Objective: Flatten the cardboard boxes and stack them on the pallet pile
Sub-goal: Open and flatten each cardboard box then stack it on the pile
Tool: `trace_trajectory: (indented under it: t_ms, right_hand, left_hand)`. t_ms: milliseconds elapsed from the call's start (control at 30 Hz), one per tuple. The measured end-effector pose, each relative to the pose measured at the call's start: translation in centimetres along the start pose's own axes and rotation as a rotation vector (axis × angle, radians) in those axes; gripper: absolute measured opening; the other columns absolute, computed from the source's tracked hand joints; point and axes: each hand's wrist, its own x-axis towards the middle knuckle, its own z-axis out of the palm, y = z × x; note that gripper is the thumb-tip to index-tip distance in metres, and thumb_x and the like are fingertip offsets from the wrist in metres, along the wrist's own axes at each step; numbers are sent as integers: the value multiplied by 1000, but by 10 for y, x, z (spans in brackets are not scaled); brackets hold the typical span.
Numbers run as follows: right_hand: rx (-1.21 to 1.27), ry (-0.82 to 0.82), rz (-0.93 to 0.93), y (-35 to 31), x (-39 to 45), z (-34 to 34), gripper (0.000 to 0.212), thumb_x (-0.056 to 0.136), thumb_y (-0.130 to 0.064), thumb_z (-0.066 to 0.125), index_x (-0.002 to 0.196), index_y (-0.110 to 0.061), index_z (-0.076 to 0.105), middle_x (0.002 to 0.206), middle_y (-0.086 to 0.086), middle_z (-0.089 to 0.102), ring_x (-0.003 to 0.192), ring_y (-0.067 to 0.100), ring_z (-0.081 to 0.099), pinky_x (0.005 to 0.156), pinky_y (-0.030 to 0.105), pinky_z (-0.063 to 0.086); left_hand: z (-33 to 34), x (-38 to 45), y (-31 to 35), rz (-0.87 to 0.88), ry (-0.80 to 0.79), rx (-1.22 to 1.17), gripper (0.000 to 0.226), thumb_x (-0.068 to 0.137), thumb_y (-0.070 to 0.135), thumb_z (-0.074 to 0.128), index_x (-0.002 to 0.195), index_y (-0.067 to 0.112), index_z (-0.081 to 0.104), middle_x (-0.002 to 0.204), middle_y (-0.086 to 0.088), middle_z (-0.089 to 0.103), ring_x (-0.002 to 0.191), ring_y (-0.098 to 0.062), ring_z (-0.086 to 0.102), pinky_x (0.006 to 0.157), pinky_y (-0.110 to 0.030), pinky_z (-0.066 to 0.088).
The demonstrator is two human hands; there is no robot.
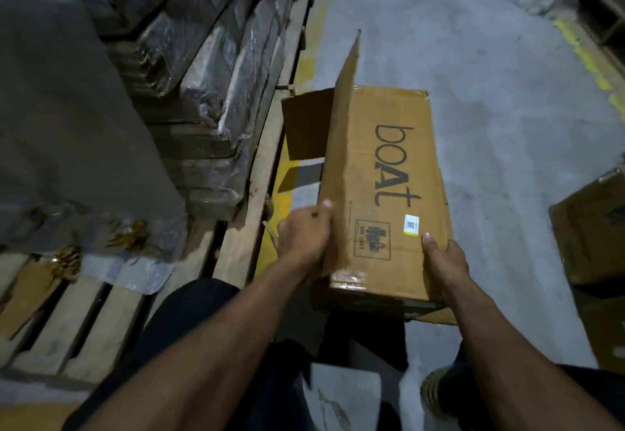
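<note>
I cannot see the fingers of my left hand (304, 234), which are tucked behind the raised flap (341, 146) of the cardboard box (389, 166). A second box (592, 234) is cut off by the right edge, and the wrapped pallet pile (189, 68) at upper left is smeared with blur. The small label (411, 226) is too tiny to read.

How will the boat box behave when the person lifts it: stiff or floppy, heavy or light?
The box probably feels light: its flaps stand open and it looks empty. It may sag or twist, since the long flap rises loose. The left hand and right hand hold opposite sides, which should steady it.
</note>
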Motion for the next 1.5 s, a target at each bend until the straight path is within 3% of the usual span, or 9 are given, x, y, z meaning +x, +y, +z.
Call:
trace_trajectory:
  t_ms: [100,200,433,567,667,800,1233,1367,1500]
  right_hand:
    - [-15,5,-14,2,-3,-1,59,102,-51,45,146,-11,42,141,18,51,125,40,49,105,49,42]
    - [-23,9,-35,6,-4,-1,54,106,-44,38,145,-8,44,141,20,51,127,40,48,104,44,39]
    - [35,-6,-78,5,-10,4,63,102,-60,32,149,-19,40,143,11,51,124,32,50,105,48,39]
    - [-113,-30,-180,0,-15,10,93,83,-72,59,155,-25,22,150,7,44,133,35,45,107,56,40]
    - [-236,6,-201,1,-14,13,103,78,-67,71,154,-23,18,149,8,42,132,36,45,103,55,42]
    - [-282,-7,-164,0,-13,12,102,79,-62,73,154,-23,15,148,11,42,131,39,45,104,56,42]
    - [-176,167,71,14,-17,1,71,87,-71,49,137,-22,47,125,11,58,111,37,54,94,47,43]
    - [60,175,102,18,-11,4,65,84,-75,45,124,-25,56,117,7,62,105,33,57,91,46,48]
    - [586,-172,248,12,-6,15,75,90,-81,23,122,-24,61,113,10,72,98,30,69,79,46,58]
  left_hand:
    - [40,-12,-19,-176,46,49,106,80,75,58,158,27,4,164,-7,-19,152,-29,-11,120,-56,8]
    - [67,-15,-35,-306,110,-133,142,66,75,72,154,16,-23,162,-11,-25,152,-28,-12,122,-50,10]
    - [81,-11,-45,13,210,111,100,83,64,65,154,10,20,164,-4,-10,141,-31,29,104,-43,40]
    - [77,-3,-46,52,226,117,106,82,61,67,157,12,10,164,-4,-12,146,-32,19,105,-46,39]
    - [72,3,-50,-33,143,86,113,79,68,65,156,10,7,164,-10,13,140,-33,36,99,-43,42]
    - [63,15,-51,-114,71,66,94,71,74,68,135,11,42,130,-12,59,118,-37,56,84,-41,45]
    - [50,22,-33,36,-120,-18,75,69,63,78,112,18,36,114,-6,60,107,-34,59,86,-45,51]
    - [36,21,16,203,-70,185,77,75,63,72,121,16,33,119,-8,59,112,-40,56,87,-47,47]
    - [21,13,57,313,37,398,59,87,55,66,116,17,32,102,-4,58,105,-38,59,75,-39,37]
